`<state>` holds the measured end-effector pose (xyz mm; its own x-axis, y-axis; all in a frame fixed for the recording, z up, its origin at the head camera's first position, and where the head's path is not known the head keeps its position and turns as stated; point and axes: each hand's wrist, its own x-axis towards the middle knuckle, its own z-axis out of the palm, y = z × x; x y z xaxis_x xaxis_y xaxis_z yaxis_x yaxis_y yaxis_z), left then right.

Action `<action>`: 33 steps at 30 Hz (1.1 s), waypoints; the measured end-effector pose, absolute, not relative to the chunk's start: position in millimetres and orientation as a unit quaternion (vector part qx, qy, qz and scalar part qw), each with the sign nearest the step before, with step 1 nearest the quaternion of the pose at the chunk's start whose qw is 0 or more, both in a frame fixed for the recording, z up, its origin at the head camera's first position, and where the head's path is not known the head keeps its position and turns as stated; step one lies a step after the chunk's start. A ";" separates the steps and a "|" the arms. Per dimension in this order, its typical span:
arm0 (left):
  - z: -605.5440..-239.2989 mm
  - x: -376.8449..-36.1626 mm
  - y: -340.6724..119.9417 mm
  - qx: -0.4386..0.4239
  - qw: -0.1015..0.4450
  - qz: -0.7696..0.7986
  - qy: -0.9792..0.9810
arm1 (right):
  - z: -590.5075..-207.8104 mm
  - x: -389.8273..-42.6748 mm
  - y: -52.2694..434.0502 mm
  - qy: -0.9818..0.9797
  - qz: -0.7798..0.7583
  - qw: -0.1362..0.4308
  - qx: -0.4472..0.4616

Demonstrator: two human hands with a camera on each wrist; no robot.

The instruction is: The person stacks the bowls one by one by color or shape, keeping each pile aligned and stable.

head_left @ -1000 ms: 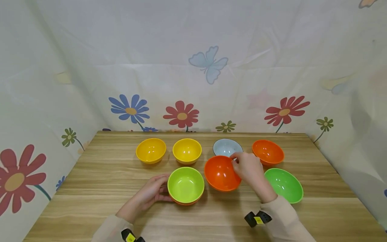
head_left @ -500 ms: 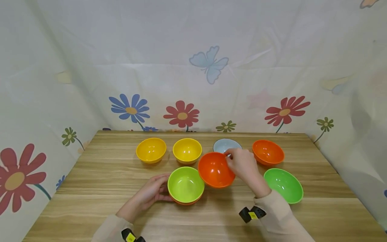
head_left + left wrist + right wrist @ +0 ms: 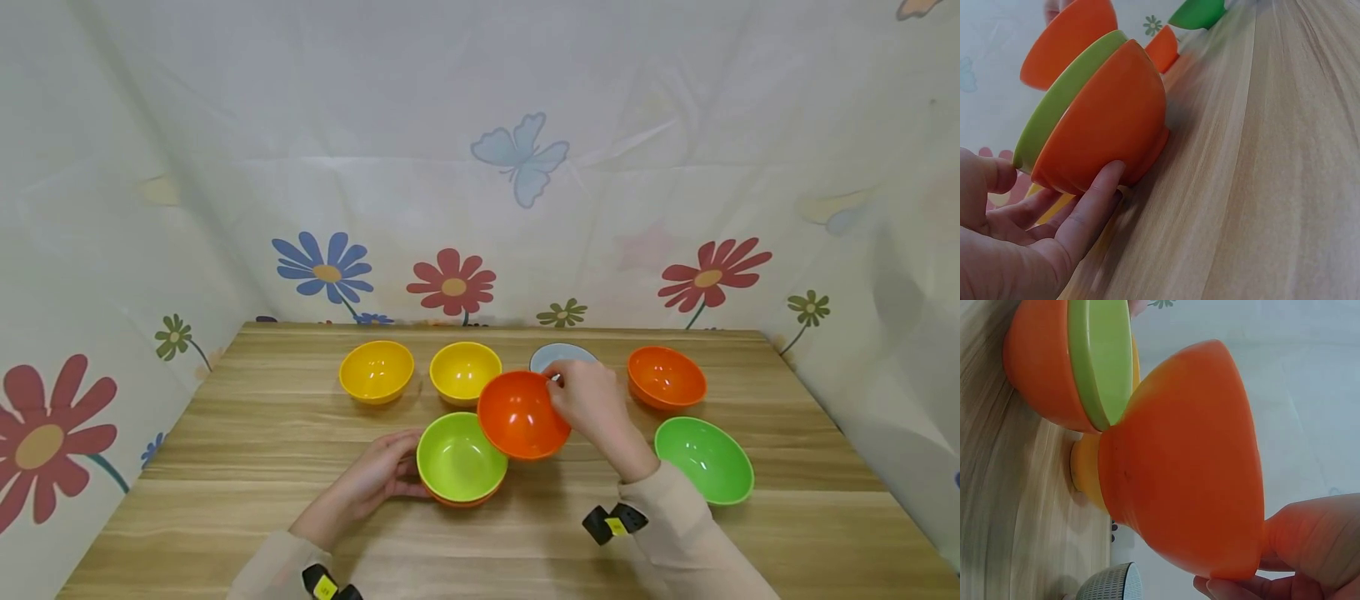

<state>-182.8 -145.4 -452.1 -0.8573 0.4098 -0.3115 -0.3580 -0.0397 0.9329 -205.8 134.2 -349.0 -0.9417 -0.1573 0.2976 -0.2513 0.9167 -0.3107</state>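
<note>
Here the right hand (image 3: 592,402) pinches an orange bowl (image 3: 523,415).

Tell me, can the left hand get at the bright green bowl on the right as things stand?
Probably not easily: the left hand holds the lime-topped bowl stack, and the right forearm crosses between it and the bright green bowl.

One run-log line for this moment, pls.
left grip: holds lime bowl nested in lower orange bowl | right grip: holds raised orange bowl by rim | raised-to-lime contact: unclear
</note>
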 end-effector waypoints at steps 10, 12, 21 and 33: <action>-451.4 -182.5 -144.7 0.023 0.267 0.722 0.638 | -345.1 -207.6 121.9 -0.964 0.173 0.149 0.132; -451.9 -182.5 -144.6 0.025 0.267 0.722 0.638 | -344.8 -206.9 119.1 -0.962 0.181 0.151 0.138; -453.0 -182.1 -144.4 0.025 0.264 0.724 0.637 | -347.4 -205.1 108.0 -0.957 0.214 0.130 0.147; -451.3 -181.8 -144.9 0.026 0.265 0.724 0.636 | -358.5 -204.4 95.5 -0.951 0.260 0.089 0.139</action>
